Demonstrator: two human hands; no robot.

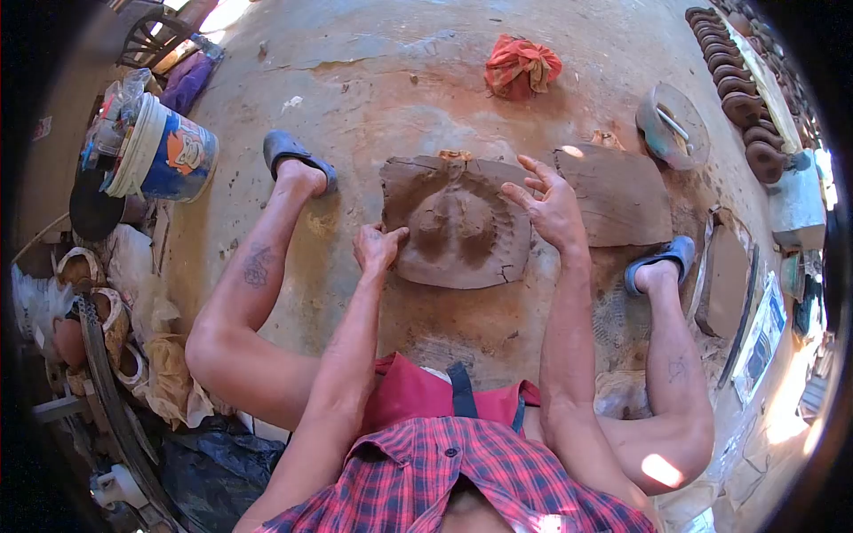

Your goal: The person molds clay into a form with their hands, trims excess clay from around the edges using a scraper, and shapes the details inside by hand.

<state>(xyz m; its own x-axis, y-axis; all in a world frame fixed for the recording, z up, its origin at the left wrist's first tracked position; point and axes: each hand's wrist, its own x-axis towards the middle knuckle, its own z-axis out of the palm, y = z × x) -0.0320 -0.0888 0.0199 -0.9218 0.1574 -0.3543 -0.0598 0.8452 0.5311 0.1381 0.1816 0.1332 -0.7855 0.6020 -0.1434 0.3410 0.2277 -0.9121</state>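
On the floor between my legs lies a brown clay slab (511, 200), pressed down over a mould, with raised lumps in its middle and finger dents around them. Its edges are uneven, with a small crack at the lower right. My left hand (378, 247) is closed at the slab's left edge, thumb over the rim; its curled fingers are partly hidden. Above the right edge, my right hand (555, 209) is open with fingers apart, holding nothing. A second, flatter clay slab (617, 197) lies just to the right.
A red cloth bundle (522, 67) sits farther ahead. At right are a round basin (673, 126) with a stick in it, a clay block (724, 280) and rows of curved clay pieces (737, 89). A blue-and-white bucket (182, 160) stands left, near bags and clutter.
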